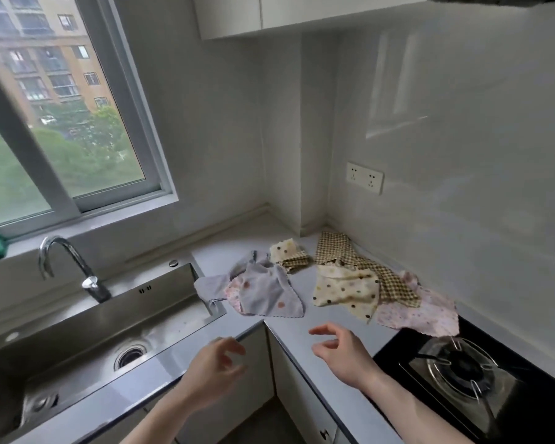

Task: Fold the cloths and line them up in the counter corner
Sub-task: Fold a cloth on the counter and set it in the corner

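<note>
Several crumpled cloths lie on the grey counter (289,334) near its corner. A grey cloth (263,293) with a pink dotted patch hangs partly over the sink's edge. Behind it sits a small cream dotted cloth (287,253). To the right lie a cream polka-dot cloth (346,291), a brown checked cloth (350,254) and a pink patterned cloth (426,310) whose corner reaches over the hob. My left hand (215,370) and my right hand (340,350) hover in front of the cloths, fingers loosely curled, holding nothing.
A steel sink (109,334) with a curved tap (68,267) fills the left. A black gas hob (468,376) sits at the right. Walls with a socket (364,177) close off the corner; a window (61,123) is at the left.
</note>
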`<control>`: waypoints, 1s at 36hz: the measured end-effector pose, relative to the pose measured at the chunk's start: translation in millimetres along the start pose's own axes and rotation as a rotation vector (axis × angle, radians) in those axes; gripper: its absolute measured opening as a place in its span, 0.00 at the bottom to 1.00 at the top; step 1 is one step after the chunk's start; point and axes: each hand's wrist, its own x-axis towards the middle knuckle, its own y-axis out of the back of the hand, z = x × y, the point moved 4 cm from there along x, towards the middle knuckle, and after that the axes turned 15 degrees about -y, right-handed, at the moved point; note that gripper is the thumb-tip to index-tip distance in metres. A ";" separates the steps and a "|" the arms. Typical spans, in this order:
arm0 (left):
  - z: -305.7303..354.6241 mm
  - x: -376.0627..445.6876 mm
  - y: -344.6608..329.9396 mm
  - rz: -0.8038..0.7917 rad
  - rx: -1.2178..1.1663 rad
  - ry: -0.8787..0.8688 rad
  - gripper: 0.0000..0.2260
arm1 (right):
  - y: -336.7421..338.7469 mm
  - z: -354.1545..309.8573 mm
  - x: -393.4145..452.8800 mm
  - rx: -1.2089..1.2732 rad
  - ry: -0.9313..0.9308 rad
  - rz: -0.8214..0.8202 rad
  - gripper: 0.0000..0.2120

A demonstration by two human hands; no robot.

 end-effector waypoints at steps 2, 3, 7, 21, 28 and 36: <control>-12.3 23.6 5.4 -0.025 0.003 -0.005 0.06 | -2.0 -9.7 17.0 0.003 -0.005 0.015 0.10; -18.8 37.3 8.6 -0.035 -0.001 -0.012 0.06 | -2.9 -14.4 25.5 0.004 -0.006 0.025 0.10; -45.0 89.3 15.0 -0.086 0.014 -0.058 0.06 | -7.9 -24.2 56.2 0.019 -0.047 0.077 0.10; -166.3 245.0 -11.4 -0.411 0.140 -0.240 0.08 | -61.2 -44.5 176.8 -0.005 -0.249 0.236 0.10; -204.6 270.1 -40.9 -0.469 0.242 -0.344 0.12 | -91.2 -48.4 221.5 -0.123 -0.264 0.231 0.13; -242.4 283.3 -80.5 -0.202 0.169 -0.549 0.07 | -102.6 -14.7 289.1 -0.346 -0.159 0.291 0.21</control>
